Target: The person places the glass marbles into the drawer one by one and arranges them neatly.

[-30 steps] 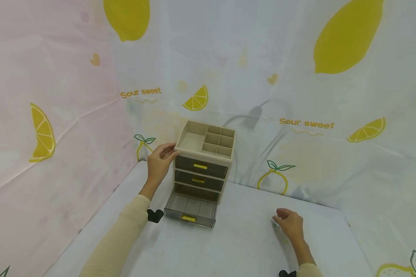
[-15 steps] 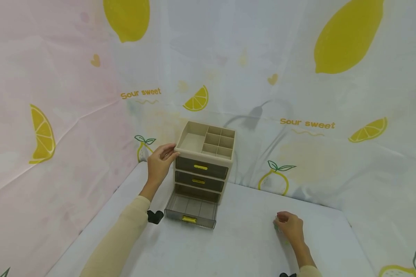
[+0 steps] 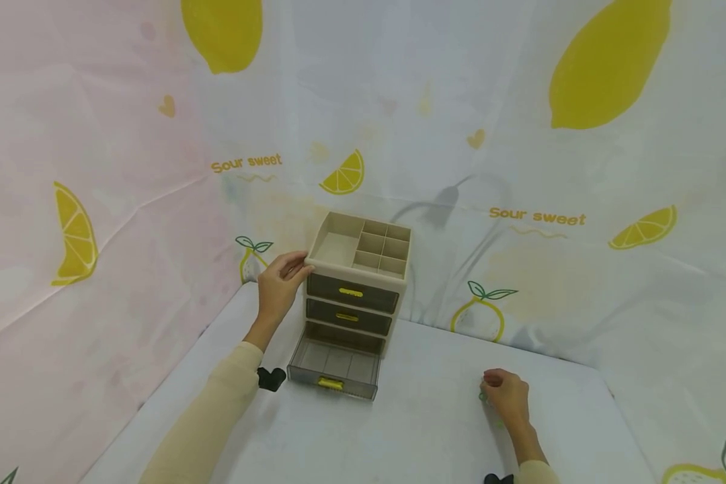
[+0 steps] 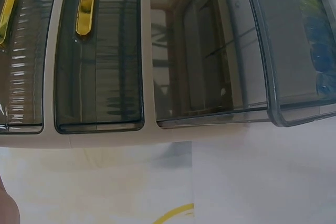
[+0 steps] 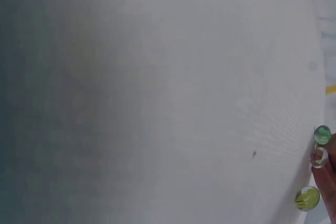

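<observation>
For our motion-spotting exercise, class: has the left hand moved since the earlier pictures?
No: in the head view, the left hand stays at the same front corner of the cabinet.

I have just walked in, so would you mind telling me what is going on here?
A person's left hand grips the top left front corner of a beige drawer organizer. Its bottom drawer stands open, with the two drawers above closed. Off to the right, the right hand is low over the white table, with a green marble and a clear marble at its fingertips; whether it grips them is unclear.
</observation>
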`<action>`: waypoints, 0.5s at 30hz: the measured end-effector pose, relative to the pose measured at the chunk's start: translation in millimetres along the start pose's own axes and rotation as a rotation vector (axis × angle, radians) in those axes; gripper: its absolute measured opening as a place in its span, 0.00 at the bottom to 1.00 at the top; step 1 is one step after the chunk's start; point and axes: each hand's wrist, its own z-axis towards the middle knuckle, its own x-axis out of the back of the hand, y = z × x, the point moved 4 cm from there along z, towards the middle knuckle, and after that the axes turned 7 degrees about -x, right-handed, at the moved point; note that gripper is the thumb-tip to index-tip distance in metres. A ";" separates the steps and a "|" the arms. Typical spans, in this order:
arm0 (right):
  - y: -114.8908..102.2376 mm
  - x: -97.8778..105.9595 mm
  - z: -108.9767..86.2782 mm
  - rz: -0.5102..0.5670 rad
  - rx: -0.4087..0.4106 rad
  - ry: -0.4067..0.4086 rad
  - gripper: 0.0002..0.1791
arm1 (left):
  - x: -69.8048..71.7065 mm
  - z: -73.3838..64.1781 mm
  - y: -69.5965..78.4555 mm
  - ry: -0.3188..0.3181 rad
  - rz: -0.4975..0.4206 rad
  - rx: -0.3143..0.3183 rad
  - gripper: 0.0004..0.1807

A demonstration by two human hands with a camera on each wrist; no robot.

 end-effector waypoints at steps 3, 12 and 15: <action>-1.0 -0.2 0.8 0.002 0.003 0.008 0.10 | 0.3 0.6 0.9 0.000 0.010 -0.013 0.19; 0.5 -0.9 -0.6 -0.008 -0.023 0.014 0.09 | -0.2 -0.1 0.9 0.000 -0.013 0.000 0.19; -1.1 -0.8 -1.6 -0.004 -0.027 0.028 0.08 | 0.2 -0.1 0.8 -0.001 -0.015 0.000 0.19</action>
